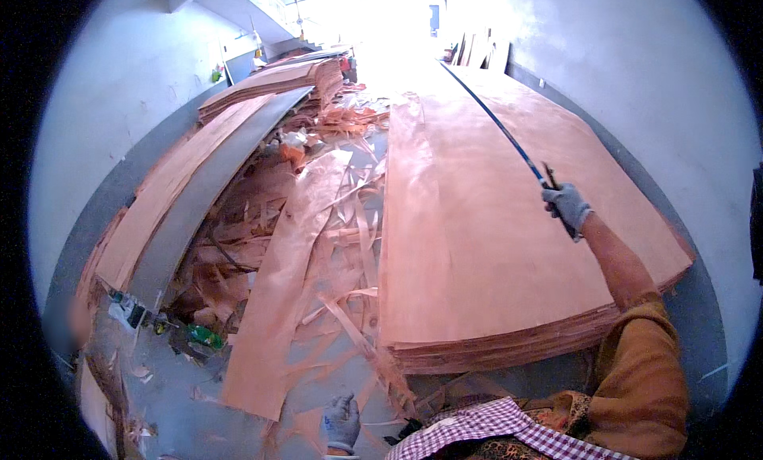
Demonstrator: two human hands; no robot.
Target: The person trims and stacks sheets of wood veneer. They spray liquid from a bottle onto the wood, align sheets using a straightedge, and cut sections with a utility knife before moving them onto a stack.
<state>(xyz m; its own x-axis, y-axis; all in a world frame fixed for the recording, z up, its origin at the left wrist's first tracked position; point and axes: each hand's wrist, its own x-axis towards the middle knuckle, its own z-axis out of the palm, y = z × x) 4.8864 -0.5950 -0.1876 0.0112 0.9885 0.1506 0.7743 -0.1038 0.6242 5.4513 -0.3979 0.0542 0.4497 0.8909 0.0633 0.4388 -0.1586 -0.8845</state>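
Note:
My right hand [566, 205], in a grey work glove, is closed around the dark handle of a long thin pole [505, 131]. The pole slants away to the far left over a wide stack of thin reddish wood veneer sheets [493, 221], its tip near the stack's far end. I cannot tell whether the tip touches the top sheet. Low in the picture, my left hand [342, 423], gloved too, hangs over the floor with its fingers loosely bent and nothing seen in them. A long loose veneer strip [278, 301] lies to its upper left.
Torn veneer scraps [342, 245] litter the floor between the stacks. On the left are a grey board [214, 190] with veneer beside it and another veneer pile [278, 86] farther back. A green bottle [205, 336] lies low left. White walls [636, 86] flank the room.

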